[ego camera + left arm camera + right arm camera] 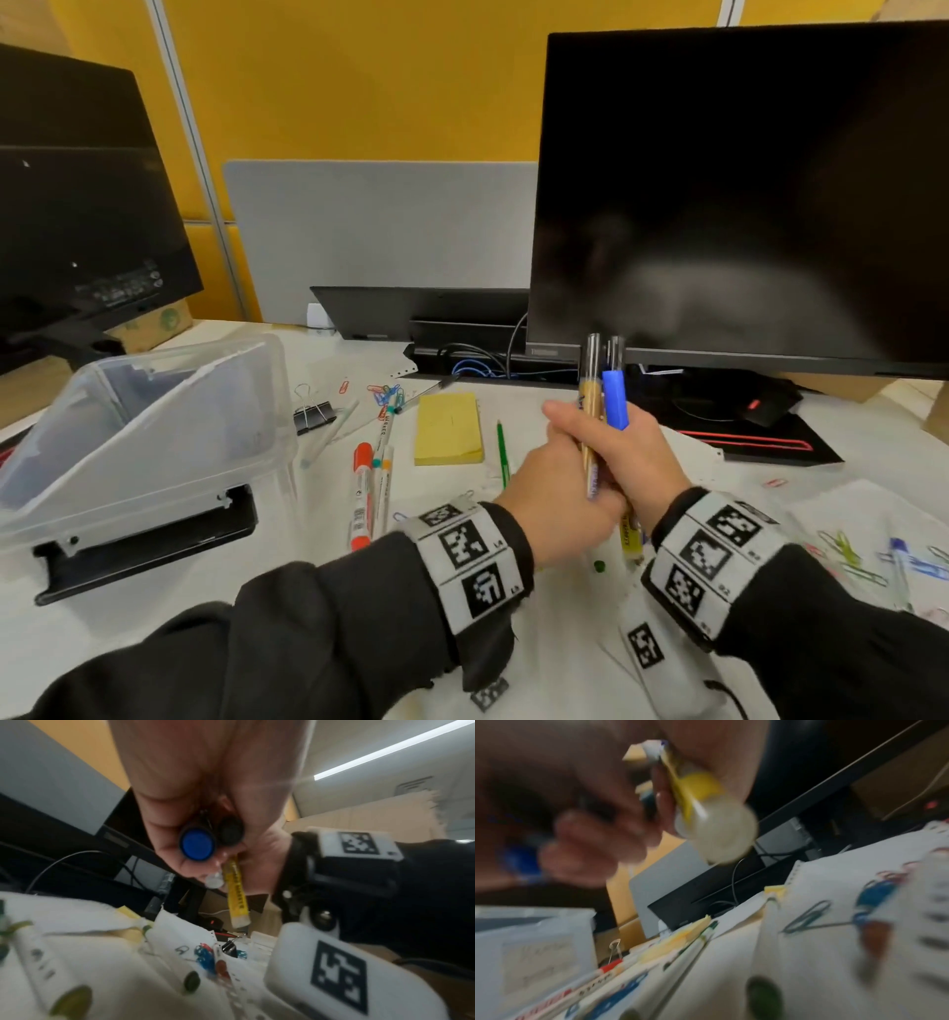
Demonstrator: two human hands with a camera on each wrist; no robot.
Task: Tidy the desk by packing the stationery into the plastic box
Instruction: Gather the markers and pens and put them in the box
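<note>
Both hands hold one upright bundle of pens in front of the monitor. My left hand wraps it from the left and my right hand from the right. A gold pen with a clear cap and a blue marker stick out on top. A yellow pen pokes out below. The left wrist view shows the blue marker's end, a black end and the yellow pen. The blurred right wrist view shows the yellow pen. The clear plastic box stands open at the left.
On the paper-covered desk lie a red marker with white pens beside it, a yellow sticky-note pad, a green pencil, a black binder clip and coloured paper clips. More clips and a blue pen lie at the right. A monitor stands behind.
</note>
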